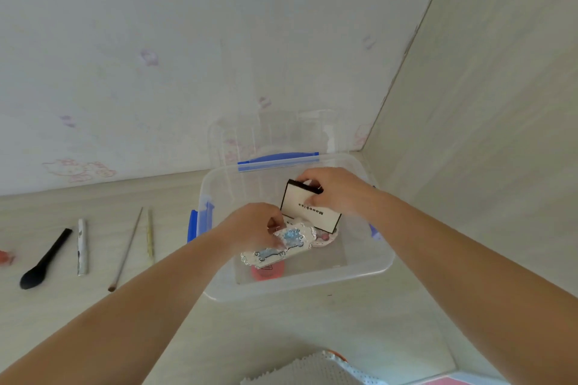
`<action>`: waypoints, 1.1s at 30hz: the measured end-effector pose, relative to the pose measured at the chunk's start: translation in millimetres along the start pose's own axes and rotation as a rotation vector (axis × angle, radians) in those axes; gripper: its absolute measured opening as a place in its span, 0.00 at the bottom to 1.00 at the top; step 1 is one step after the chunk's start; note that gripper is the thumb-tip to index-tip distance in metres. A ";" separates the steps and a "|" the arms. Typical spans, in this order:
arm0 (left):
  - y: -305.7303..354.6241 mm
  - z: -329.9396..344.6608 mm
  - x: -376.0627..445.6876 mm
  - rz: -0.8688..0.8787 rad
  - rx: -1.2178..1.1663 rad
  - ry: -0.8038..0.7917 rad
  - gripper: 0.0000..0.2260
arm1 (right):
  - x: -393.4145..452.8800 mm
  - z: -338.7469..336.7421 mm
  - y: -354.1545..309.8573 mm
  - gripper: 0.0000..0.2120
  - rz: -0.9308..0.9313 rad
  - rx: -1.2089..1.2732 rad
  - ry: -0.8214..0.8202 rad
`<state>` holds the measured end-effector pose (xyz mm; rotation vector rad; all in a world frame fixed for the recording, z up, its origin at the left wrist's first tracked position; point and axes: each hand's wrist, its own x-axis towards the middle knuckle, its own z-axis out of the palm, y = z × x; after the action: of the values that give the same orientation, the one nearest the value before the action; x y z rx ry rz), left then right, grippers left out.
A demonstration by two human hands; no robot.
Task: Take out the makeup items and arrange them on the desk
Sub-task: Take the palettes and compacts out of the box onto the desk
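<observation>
A clear plastic box [372, 269] with blue clasps stands on the pale desk [103, 306]. Inside it, my right hand [336, 191] grips the top edge of a white palette with a black rim [305, 206], tilted upright. My left hand [250, 228] pinches an ornate silver and blue compact [283, 245] lying lower in the box. A round pink item [269, 272] lies on the box floor under the compact, and a pinkish item [325, 239] shows below the palette. Laid out on the desk to the left are a black brush [43, 262], a silver tube [82, 247], a thin brown brush [126, 248] and a pale yellow stick [150, 236].
A wallpapered wall runs behind the desk and a side panel closes the right. The box's clear lid [272, 134] leans against the wall behind the box. A small red item [6, 256] lies at the far left edge. A white perforated object [312, 372] sits at the near edge.
</observation>
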<state>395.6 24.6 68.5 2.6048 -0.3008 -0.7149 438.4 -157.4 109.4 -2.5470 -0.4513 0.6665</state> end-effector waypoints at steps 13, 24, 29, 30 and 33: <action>18.9 -42.1 -122.2 -0.141 -0.941 0.369 0.21 | -72.9 -38.3 -39.1 0.14 -0.102 0.836 0.278; -8.3 12.4 -231.7 -0.328 -1.417 0.677 0.14 | -91.4 37.0 -95.1 0.12 -0.050 1.093 -0.060; -31.9 37.9 -274.1 -0.401 -1.471 0.780 0.16 | -95.2 73.6 -126.1 0.10 -0.088 1.044 -0.169; -39.7 41.5 -281.1 -0.432 -1.467 0.807 0.15 | -94.6 81.8 -133.2 0.10 -0.107 1.020 -0.180; -67.5 48.3 -296.0 -0.511 -1.428 0.872 0.10 | -90.8 107.9 -153.4 0.11 -0.136 0.968 -0.214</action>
<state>126.6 160.3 129.7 1.3151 0.8495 0.1744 277.0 -28.9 138.3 -1.5312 -0.2652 0.8440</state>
